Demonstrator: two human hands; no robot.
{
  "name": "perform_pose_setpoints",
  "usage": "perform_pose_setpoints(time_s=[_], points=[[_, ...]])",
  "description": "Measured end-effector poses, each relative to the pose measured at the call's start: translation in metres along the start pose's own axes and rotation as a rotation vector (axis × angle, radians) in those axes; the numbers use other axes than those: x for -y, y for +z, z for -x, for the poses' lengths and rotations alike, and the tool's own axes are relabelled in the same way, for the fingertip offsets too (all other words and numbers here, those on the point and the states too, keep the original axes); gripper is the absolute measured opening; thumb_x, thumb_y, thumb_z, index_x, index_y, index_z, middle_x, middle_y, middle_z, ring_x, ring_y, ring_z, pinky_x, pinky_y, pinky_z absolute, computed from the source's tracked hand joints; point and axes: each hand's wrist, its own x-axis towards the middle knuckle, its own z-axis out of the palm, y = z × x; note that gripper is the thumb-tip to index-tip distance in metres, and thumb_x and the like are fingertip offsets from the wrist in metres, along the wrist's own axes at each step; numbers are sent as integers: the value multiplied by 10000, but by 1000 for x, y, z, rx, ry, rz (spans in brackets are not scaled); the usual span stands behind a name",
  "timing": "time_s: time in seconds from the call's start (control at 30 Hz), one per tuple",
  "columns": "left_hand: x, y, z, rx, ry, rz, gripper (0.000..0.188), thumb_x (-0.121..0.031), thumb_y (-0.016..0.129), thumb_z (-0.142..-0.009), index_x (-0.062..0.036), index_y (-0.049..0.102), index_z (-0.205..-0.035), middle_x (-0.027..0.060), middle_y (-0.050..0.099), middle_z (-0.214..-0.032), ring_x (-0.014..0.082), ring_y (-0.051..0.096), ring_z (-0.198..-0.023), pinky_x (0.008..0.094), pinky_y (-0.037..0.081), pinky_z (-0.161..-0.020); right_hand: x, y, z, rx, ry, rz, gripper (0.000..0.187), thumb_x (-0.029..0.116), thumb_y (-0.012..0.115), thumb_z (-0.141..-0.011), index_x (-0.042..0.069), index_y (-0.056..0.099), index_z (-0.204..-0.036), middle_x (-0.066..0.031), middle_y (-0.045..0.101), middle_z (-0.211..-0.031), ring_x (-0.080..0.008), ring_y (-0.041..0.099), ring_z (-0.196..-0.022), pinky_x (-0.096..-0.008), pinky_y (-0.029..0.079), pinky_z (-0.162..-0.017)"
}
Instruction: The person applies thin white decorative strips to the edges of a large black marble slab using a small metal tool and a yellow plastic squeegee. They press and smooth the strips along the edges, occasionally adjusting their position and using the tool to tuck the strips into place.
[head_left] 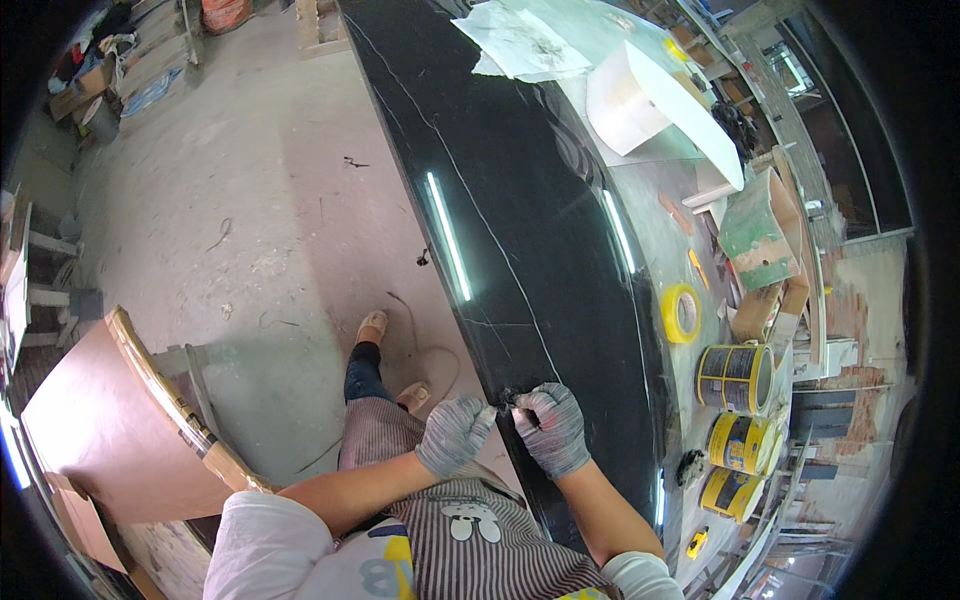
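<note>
Now grey-gloved L hand [457, 436] & grey-gloved R hand [553, 431], prob pinching small blk scrap [509, 395] over glossy blk white-veined slab [520, 150], cd litter it if scrap tears.

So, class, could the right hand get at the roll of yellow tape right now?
Probably yes, once free: the right hand seems busy with a small dark scrap, but only the black slab and tabletop separate it from the yellow tape roll; nothing stands between.

Ylw tape roll [669, 314] nr tins [733, 443].
</note>
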Motion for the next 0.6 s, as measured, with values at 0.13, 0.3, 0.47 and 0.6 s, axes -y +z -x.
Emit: perform_pose_setpoints(time_s=[0.13,0.3,0.47,0.6], points=[[-6,2,10,187,-80,16,209,-190,609,-899,-1,644,-814,222,621,-762,391,618,-720,475,481,-645,-4,-6,25,37,40,-7,163,110,749,-725,85,700,-879,-109,651,-833,-313,629,-826,-412,517,-752],[-11,-2,15,358,100,75,184,-190,630,-884,-11,656,-853,176,628,-765,347,621,-711,438,494,-642,0,-28,52,85,142,-206,116,104,734,-778,76,681,-877,-104,653,-845,-294,629,-833,-393,515,-734],[-51,-52,-13,397,285,66,122,-165,669,-852,-47,640,-836,103,611,-749,292,602,-680,406,491,-622,8,-61,54,-176,187,-399,138,113,693,-877,96,647,-1006,-45,648,-907,-141,594,-736,-285,488,-684],[-63,-86,-24,350,307,123,137,-170,654,-878,-39,651,-838,112,621,-764,306,613,-723,417,489,-654,28,-65,31,-119,79,-564,252,120,684,-888,89,622,-1129,-56,663,-989,-137,594,-768,-274,491,-699]])
